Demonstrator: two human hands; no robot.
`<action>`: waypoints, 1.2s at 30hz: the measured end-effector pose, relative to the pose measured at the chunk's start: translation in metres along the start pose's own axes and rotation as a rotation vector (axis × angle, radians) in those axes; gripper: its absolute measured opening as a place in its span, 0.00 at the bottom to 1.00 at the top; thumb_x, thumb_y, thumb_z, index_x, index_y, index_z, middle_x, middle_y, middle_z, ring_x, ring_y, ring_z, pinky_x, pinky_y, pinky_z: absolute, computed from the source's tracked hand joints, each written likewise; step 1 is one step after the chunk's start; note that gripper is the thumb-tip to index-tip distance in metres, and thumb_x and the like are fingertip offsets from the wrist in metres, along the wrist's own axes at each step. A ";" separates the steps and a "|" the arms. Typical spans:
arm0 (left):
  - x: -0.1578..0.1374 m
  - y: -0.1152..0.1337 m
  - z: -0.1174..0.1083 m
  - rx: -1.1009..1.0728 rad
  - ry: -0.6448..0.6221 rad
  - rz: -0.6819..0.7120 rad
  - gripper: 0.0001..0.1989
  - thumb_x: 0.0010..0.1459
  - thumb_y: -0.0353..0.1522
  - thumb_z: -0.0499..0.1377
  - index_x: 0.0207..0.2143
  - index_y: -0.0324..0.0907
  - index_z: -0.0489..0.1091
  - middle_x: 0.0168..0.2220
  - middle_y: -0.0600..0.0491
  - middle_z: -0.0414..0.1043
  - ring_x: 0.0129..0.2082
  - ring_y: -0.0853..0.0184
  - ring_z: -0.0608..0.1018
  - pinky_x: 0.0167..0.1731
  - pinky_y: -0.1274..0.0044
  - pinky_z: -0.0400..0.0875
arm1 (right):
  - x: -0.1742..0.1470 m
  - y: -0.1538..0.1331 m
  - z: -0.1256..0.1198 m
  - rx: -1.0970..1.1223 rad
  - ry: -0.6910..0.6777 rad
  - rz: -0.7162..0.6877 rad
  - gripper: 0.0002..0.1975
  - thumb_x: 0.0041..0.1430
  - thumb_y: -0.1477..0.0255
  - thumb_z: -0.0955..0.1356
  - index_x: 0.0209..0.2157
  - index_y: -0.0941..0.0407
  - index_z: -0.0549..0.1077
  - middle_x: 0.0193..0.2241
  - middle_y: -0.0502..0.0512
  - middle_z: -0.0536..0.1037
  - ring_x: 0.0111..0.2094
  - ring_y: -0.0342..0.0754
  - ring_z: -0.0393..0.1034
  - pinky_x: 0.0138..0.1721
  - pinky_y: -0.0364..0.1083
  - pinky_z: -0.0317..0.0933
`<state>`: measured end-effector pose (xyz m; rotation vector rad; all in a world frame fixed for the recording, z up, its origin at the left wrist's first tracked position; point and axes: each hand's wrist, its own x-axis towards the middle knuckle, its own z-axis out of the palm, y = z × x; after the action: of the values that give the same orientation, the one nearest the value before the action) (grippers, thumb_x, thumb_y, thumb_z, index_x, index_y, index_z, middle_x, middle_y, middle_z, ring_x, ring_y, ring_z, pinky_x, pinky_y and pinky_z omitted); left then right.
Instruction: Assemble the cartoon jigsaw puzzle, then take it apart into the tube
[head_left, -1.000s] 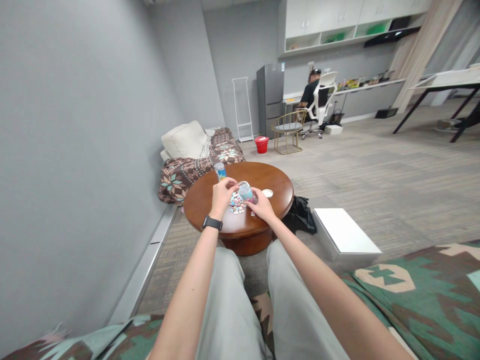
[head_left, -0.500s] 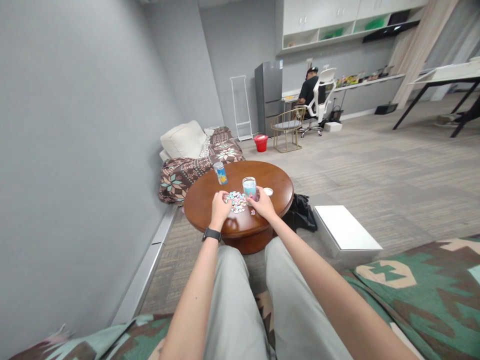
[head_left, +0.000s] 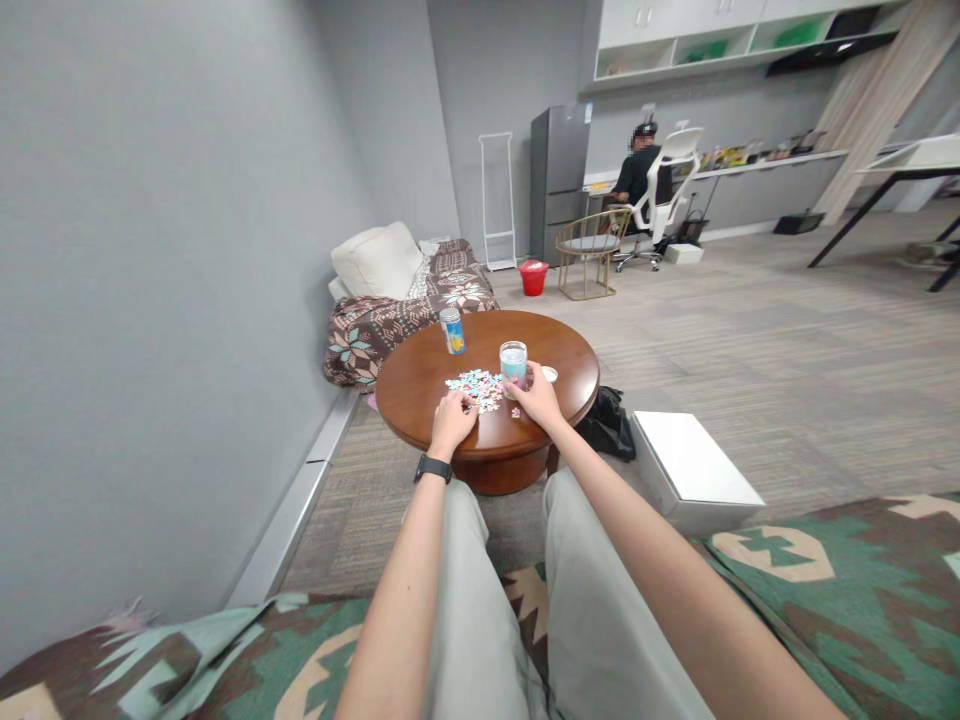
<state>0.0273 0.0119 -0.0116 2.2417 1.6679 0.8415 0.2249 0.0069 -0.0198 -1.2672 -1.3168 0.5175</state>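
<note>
My right hand (head_left: 537, 396) is closed around the side of a clear jar (head_left: 514, 362) with a pale blue and pink print, upright at the table. To its left, small colourful jigsaw puzzle pieces (head_left: 481, 386) lie in a loose pile. My left hand (head_left: 454, 420), with a black watch at its wrist, rests at the near left edge of the pile, fingers bent and drawn together; what they hold is too small to make out. One loose puzzle piece (head_left: 515, 412) lies just below the jar. A white round lid (head_left: 550, 374) is partly behind my right hand.
A blue and yellow can (head_left: 452, 332) stands at the back of the round wooden table (head_left: 409, 375). On the floor to the right are a black bag (head_left: 611, 425) and a white box (head_left: 694, 460). Further off, a person (head_left: 637, 175) sits in an office chair.
My left hand has moved down and toward me, from the pile's left side to its near edge. My right hand still holds the jar. The camera view has shifted slightly.
</note>
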 end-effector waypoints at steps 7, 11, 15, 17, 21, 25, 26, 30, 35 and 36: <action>0.000 0.001 0.002 0.008 0.011 -0.005 0.09 0.58 0.35 0.61 0.41 0.43 0.74 0.45 0.46 0.71 0.47 0.57 0.74 0.49 0.67 0.67 | -0.001 -0.002 -0.001 -0.006 -0.005 0.016 0.26 0.48 0.66 0.72 0.50 0.54 0.67 0.51 0.60 0.76 0.50 0.56 0.72 0.55 0.57 0.62; -0.002 -0.001 0.000 -0.192 0.075 0.005 0.03 0.55 0.29 0.62 0.33 0.41 0.72 0.36 0.50 0.73 0.37 0.64 0.75 0.42 0.73 0.69 | 0.000 -0.001 -0.001 -0.005 -0.010 0.003 0.26 0.49 0.66 0.72 0.50 0.54 0.66 0.51 0.61 0.75 0.50 0.57 0.71 0.55 0.57 0.62; -0.005 0.005 -0.011 -0.422 0.176 0.042 0.02 0.56 0.28 0.60 0.30 0.40 0.71 0.31 0.54 0.74 0.33 0.67 0.75 0.39 0.76 0.69 | 0.000 0.002 0.001 -0.021 -0.012 -0.024 0.26 0.50 0.67 0.71 0.51 0.54 0.66 0.50 0.61 0.75 0.51 0.57 0.70 0.55 0.57 0.61; -0.003 0.016 -0.021 -0.462 0.236 0.110 0.02 0.57 0.29 0.61 0.31 0.40 0.73 0.34 0.52 0.76 0.37 0.66 0.76 0.41 0.76 0.68 | 0.000 0.002 0.001 -0.027 -0.014 -0.057 0.26 0.50 0.67 0.71 0.52 0.54 0.66 0.50 0.61 0.75 0.52 0.57 0.70 0.55 0.57 0.61; 0.014 0.054 -0.046 -0.432 0.356 0.208 0.04 0.60 0.30 0.59 0.33 0.41 0.75 0.35 0.52 0.77 0.37 0.66 0.77 0.40 0.76 0.69 | 0.000 0.000 0.001 -0.030 -0.038 -0.124 0.26 0.50 0.68 0.71 0.52 0.53 0.67 0.50 0.59 0.74 0.52 0.56 0.69 0.56 0.56 0.60; 0.045 0.081 -0.061 -0.212 0.225 0.353 0.06 0.59 0.26 0.58 0.32 0.41 0.75 0.35 0.51 0.77 0.38 0.64 0.77 0.45 0.73 0.69 | 0.000 0.000 0.001 -0.034 -0.044 -0.136 0.26 0.51 0.68 0.71 0.52 0.53 0.67 0.51 0.59 0.74 0.52 0.56 0.69 0.56 0.56 0.61; 0.051 0.083 -0.062 -0.164 0.165 0.374 0.06 0.59 0.26 0.58 0.32 0.41 0.76 0.35 0.50 0.77 0.39 0.64 0.77 0.46 0.72 0.69 | 0.000 0.001 0.001 -0.035 -0.045 -0.136 0.25 0.51 0.68 0.71 0.52 0.53 0.67 0.50 0.58 0.74 0.52 0.56 0.69 0.56 0.56 0.61; 0.055 0.076 -0.060 -0.156 0.088 0.395 0.09 0.60 0.25 0.56 0.39 0.41 0.75 0.43 0.47 0.76 0.45 0.64 0.76 0.50 0.72 0.68 | 0.000 0.003 0.002 -0.040 -0.033 -0.127 0.26 0.51 0.67 0.72 0.52 0.53 0.66 0.50 0.58 0.74 0.51 0.56 0.69 0.55 0.56 0.61; 0.019 0.065 -0.042 -0.084 0.096 0.115 0.07 0.58 0.25 0.55 0.33 0.39 0.74 0.35 0.49 0.75 0.36 0.64 0.76 0.42 0.73 0.70 | 0.002 0.005 0.003 -0.022 0.006 -0.076 0.26 0.49 0.68 0.72 0.51 0.55 0.67 0.48 0.60 0.75 0.51 0.56 0.70 0.55 0.56 0.62; 0.011 0.065 -0.036 -0.069 -0.015 0.093 0.07 0.58 0.26 0.56 0.31 0.40 0.74 0.32 0.50 0.75 0.34 0.65 0.76 0.39 0.74 0.70 | 0.003 0.006 0.003 -0.010 0.017 -0.057 0.26 0.49 0.68 0.72 0.50 0.56 0.67 0.48 0.60 0.75 0.50 0.56 0.70 0.54 0.56 0.62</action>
<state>0.0610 -0.0048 0.0534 2.2884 1.5141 0.8876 0.2249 0.0122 -0.0242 -1.2361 -1.3386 0.4593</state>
